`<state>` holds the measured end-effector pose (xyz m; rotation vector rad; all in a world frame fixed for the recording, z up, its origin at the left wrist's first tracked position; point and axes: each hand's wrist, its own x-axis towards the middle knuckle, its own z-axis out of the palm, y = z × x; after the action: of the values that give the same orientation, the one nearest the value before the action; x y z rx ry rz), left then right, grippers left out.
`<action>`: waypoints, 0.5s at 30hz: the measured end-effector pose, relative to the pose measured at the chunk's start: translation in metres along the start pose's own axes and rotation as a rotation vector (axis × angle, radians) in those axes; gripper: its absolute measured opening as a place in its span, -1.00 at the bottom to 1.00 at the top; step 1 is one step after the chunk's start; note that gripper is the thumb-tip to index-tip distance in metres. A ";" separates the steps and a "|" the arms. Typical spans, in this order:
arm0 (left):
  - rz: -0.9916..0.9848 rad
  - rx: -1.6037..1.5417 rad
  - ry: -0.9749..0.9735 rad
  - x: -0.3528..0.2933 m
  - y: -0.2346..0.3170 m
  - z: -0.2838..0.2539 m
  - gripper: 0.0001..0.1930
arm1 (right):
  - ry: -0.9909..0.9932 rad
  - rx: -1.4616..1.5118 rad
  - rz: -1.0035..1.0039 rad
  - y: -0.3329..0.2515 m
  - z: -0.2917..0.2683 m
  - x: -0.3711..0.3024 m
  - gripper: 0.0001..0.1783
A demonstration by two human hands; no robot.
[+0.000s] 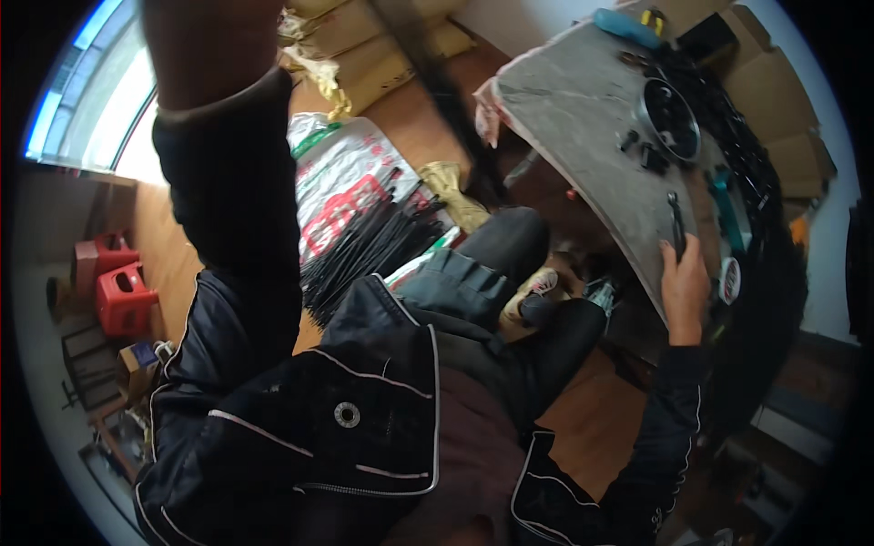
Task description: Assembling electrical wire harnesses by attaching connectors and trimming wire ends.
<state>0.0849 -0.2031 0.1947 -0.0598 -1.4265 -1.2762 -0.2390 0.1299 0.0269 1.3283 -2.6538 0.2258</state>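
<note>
My right hand (685, 284) reaches out to the edge of a grey-covered table (574, 109) and closes on the lower end of a slim black tool (675, 221) that lies on the cover. Just beyond the tool stands a round metal bowl (669, 118) with small black parts in it and beside it. My left arm, in a dark sleeve, is raised close to the camera. Only the wrist and the base of my left hand (205, 41) show at the top edge, blurred, with the fingers cut off.
A bundle of thin black rods (373, 246) lies on a white sack with red print (341, 177) on the wooden floor. Red plastic stools (123, 296) stand at the left, and cardboard boxes (364, 41) sit at the top. Black parts and a teal object (724, 196) crowd the table's far side.
</note>
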 end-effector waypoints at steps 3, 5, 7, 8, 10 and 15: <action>-0.250 0.281 -0.038 -0.033 -0.022 -0.047 -0.71 | -0.010 -0.052 0.011 -0.001 0.009 0.002 -0.55; -0.418 0.403 -0.073 -0.071 -0.072 -0.059 -0.78 | 0.043 -0.103 0.024 0.010 0.011 0.000 -0.53; -0.670 0.647 -0.074 -0.139 -0.147 -0.084 -0.72 | 0.088 -0.089 0.023 0.004 0.019 0.001 -0.55; -0.107 1.302 -0.349 -0.192 -0.215 -0.134 -0.81 | 0.143 -0.049 -0.018 -0.007 0.020 0.006 -0.57; -0.213 1.197 -0.544 -0.255 -0.254 -0.076 -0.63 | 0.214 -0.171 -0.028 0.015 -0.003 -0.001 -0.64; -0.643 1.263 -0.876 -0.406 -0.344 -0.208 -0.49 | 0.266 0.004 -0.112 -0.024 0.018 0.018 -0.68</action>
<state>0.1348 -0.2450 -0.3729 0.8356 -2.9578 -0.5605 -0.2323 0.0980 0.0145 1.3390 -2.3548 0.3647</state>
